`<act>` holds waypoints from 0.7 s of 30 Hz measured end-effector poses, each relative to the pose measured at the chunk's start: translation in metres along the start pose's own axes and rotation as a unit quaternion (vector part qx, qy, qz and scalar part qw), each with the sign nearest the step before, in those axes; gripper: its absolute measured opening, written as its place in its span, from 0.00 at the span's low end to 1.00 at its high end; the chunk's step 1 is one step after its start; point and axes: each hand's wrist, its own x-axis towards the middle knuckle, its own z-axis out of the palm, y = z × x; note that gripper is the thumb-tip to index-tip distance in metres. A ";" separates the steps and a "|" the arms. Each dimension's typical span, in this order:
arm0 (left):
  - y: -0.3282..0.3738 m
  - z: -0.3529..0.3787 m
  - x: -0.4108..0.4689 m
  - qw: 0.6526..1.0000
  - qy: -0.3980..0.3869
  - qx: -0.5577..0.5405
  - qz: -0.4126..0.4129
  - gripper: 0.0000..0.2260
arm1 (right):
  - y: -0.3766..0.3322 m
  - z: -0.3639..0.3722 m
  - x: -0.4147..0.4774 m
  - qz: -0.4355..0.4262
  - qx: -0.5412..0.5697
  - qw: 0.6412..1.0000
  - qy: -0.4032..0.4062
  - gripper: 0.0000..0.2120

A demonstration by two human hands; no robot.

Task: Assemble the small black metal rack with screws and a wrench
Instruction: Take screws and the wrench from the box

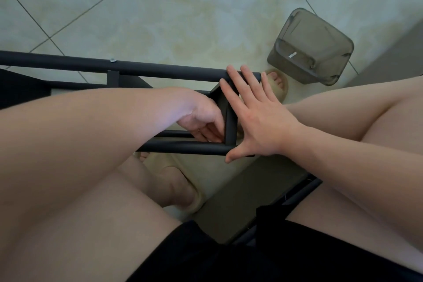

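Lying on its side between the person's knees, the black metal rack (pixel 171 70) runs in from the left edge, with a silver screw (pixel 112 60) seated in its far tube. The left hand (pixel 201 119) reaches inside the frame at the rack's right end. Its fingers (pixel 210 131) curl at the inner corner where the near tube meets the crossbar; whether they pinch anything cannot be told. The right hand (pixel 258 119) lies flat against that end, fingers straight and spread, thumb on the near tube. Beyond it a beige slipper (pixel 283 90) and, further right, a grey translucent container (pixel 320 30) sit on the tiled floor (pixel 183 7).
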 end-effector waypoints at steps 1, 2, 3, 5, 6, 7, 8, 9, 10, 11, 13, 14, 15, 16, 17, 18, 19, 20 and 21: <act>0.000 0.001 0.001 1.000 0.006 0.008 -0.002 0.05 | 0.000 0.000 0.000 0.001 -0.001 1.000 -0.001 0.73; 0.000 0.002 0.001 1.000 0.013 0.018 -0.005 0.04 | 0.000 -0.001 0.000 0.002 -0.001 1.000 -0.002 0.73; 0.001 0.002 0.000 0.999 0.017 0.031 -0.010 0.04 | 0.000 -0.001 0.000 0.002 -0.001 1.000 -0.003 0.74; 0.002 0.000 -0.001 0.998 0.017 0.056 -0.025 0.05 | 0.000 -0.002 -0.001 0.003 -0.001 1.000 -0.003 0.74; 0.003 -0.002 -0.002 0.997 0.012 0.065 -0.033 0.06 | -0.001 -0.002 -0.001 0.003 -0.001 1.000 -0.004 0.74; 0.003 -0.003 -0.002 0.996 0.009 0.073 -0.041 0.08 | 0.000 -0.002 -0.001 0.003 -0.001 1.000 -0.003 0.74; 0.004 -0.004 -0.003 0.996 0.007 0.080 -0.048 0.08 | 0.000 -0.003 -0.001 0.003 0.000 1.000 -0.003 0.74; 0.005 -0.004 -0.003 0.995 0.005 0.085 -0.053 0.08 | 0.000 -0.003 -0.001 0.002 0.000 1.000 -0.002 0.73; 0.006 -0.004 -0.003 0.994 0.005 0.090 -0.056 0.08 | 0.000 -0.003 -0.001 0.002 -0.001 1.000 -0.001 0.73; 0.007 -0.004 -0.003 0.994 0.006 0.094 -0.058 0.07 | 0.000 -0.003 -0.001 0.002 -0.001 1.000 0.000 0.73; 0.010 -0.004 -0.003 0.994 0.007 0.095 -0.060 0.05 | 0.000 -0.003 -0.001 0.001 0.000 1.000 0.001 0.73; 0.011 -0.005 -0.004 0.994 0.003 0.095 -0.062 0.05 | 0.000 -0.003 -0.001 0.002 -0.002 1.000 0.000 0.73; 0.011 -0.006 -0.004 0.993 -0.003 0.095 -0.065 0.06 | 0.000 -0.002 0.000 0.002 -0.004 1.000 -0.001 0.73; 0.011 -0.007 -0.004 0.993 -0.009 0.096 -0.068 0.07 | 0.000 -0.002 0.000 0.002 -0.005 1.000 -0.001 0.73; 0.011 -0.008 -0.005 0.993 -0.013 0.098 -0.071 0.07 | 0.000 -0.002 0.000 0.001 -0.004 1.000 -0.001 0.73; 0.012 -0.008 -0.004 0.992 -0.015 0.101 -0.073 0.06 | 0.000 -0.002 0.000 0.001 -0.004 1.000 -0.001 0.73; 0.012 -0.008 -0.004 0.992 -0.015 0.105 -0.073 0.05 | 0.000 -0.002 0.000 0.001 -0.004 1.000 -0.001 0.73; 0.012 -0.008 -0.004 0.991 -0.016 0.109 -0.073 0.05 | 0.000 -0.002 0.000 0.000 -0.003 1.000 0.000 0.73; 0.013 -0.008 -0.004 0.991 -0.015 0.112 -0.072 0.05 | 0.000 -0.002 0.000 0.000 -0.002 1.000 0.001 0.73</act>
